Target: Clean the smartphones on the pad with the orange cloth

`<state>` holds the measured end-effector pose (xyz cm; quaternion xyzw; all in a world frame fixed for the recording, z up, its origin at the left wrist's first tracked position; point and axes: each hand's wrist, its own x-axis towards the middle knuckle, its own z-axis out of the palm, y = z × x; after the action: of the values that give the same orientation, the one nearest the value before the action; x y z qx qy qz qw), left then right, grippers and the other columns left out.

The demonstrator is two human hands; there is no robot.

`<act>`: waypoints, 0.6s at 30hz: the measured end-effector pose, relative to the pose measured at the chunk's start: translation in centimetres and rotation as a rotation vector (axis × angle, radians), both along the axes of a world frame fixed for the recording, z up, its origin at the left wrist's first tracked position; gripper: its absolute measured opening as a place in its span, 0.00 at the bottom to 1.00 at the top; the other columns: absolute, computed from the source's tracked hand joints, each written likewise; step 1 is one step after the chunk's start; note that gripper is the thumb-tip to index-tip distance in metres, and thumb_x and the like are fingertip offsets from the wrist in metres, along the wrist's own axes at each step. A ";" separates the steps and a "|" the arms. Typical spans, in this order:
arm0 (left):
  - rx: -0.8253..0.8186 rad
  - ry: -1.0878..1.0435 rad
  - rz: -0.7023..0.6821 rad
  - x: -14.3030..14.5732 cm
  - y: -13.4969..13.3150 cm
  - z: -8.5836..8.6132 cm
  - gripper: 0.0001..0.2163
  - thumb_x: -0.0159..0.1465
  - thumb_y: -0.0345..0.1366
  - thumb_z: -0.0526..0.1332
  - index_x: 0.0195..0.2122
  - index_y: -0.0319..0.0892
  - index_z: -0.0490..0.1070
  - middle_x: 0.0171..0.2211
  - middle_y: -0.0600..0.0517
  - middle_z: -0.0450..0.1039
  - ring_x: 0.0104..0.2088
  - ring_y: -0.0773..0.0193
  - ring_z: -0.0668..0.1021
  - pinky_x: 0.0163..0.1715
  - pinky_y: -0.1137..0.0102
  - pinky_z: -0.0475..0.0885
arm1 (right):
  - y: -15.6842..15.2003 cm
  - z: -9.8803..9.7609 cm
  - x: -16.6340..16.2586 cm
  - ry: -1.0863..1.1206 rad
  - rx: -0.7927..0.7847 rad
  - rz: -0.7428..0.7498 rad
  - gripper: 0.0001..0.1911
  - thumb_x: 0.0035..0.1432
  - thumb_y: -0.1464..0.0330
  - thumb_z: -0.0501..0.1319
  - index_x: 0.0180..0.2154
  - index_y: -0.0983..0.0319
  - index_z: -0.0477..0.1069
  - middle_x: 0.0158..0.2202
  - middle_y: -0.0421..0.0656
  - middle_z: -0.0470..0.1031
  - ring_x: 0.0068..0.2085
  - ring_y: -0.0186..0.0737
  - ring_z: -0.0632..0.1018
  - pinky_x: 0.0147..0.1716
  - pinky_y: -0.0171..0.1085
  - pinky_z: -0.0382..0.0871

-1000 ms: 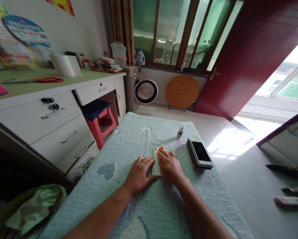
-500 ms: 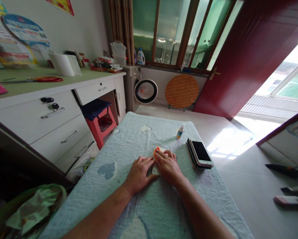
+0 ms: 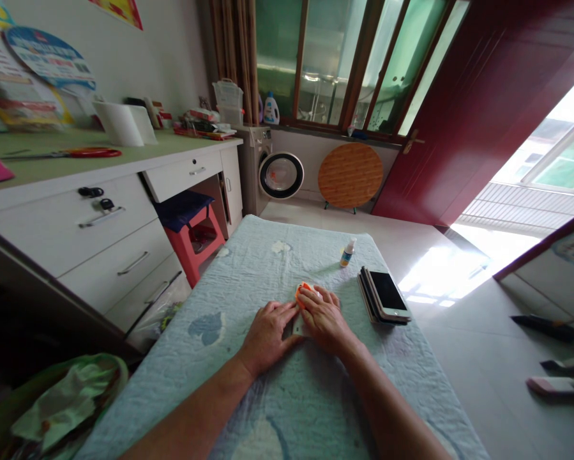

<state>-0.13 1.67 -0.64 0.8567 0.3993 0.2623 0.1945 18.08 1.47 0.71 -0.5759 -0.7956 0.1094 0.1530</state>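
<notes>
On the quilted table cover, a white phone (image 3: pixel 300 328) lies flat between my hands, mostly hidden by them. My left hand (image 3: pixel 270 332) grips its left side, with the thumb along the near edge. A bunched orange cloth (image 3: pixel 302 292) is pressed onto the far part of the phone by the fingers of my right hand (image 3: pixel 322 319). To the right rests a stack of several phones (image 3: pixel 387 297), the top one white-framed with a dark screen. Beyond it stands a small spray bottle (image 3: pixel 347 253) with a white cap.
The light blue quilted cover (image 3: pixel 210 383) spreads over the table under my arms. At the left are a white desk (image 3: pixel 109 236), a red stool (image 3: pixel 200 243) and a bin (image 3: pixel 119 364) with litter. Further back are a washing machine (image 3: pixel 255 172) with its door open and a round folded tabletop (image 3: pixel 351 176).
My right hand has shifted slightly on the phone with the orange cloth, and more of the cloth shows. My left hand stays in place.
</notes>
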 end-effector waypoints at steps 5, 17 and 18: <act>-0.006 0.006 -0.011 0.0 0.0 0.1 0.27 0.61 0.55 0.59 0.58 0.48 0.65 0.56 0.49 0.69 0.49 0.52 0.71 0.50 0.58 0.65 | 0.1 -0.2 0.1 0.001 -0.012 0.028 0.24 0.63 0.67 0.48 0.60 0.52 0.63 0.63 0.36 0.62 0.65 0.43 0.53 0.61 0.44 0.41; -0.009 0.016 0.016 0.0 -0.1 0.2 0.26 0.60 0.53 0.62 0.56 0.47 0.68 0.54 0.48 0.71 0.49 0.52 0.71 0.50 0.58 0.66 | 0.3 0.3 -0.6 -0.134 -0.031 -0.117 0.24 0.66 0.63 0.44 0.61 0.53 0.60 0.64 0.39 0.59 0.66 0.47 0.52 0.60 0.49 0.43; -0.010 0.020 0.018 0.0 -0.1 0.2 0.25 0.60 0.52 0.62 0.55 0.46 0.68 0.54 0.48 0.71 0.49 0.52 0.71 0.50 0.58 0.66 | 0.1 0.4 -0.6 -0.150 -0.035 -0.128 0.24 0.66 0.62 0.44 0.61 0.53 0.60 0.65 0.39 0.58 0.66 0.47 0.52 0.61 0.49 0.43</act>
<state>-0.14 1.56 -0.41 0.8546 0.4103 0.2536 0.1925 17.51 1.61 1.12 -0.6348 -0.7642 0.0700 0.0896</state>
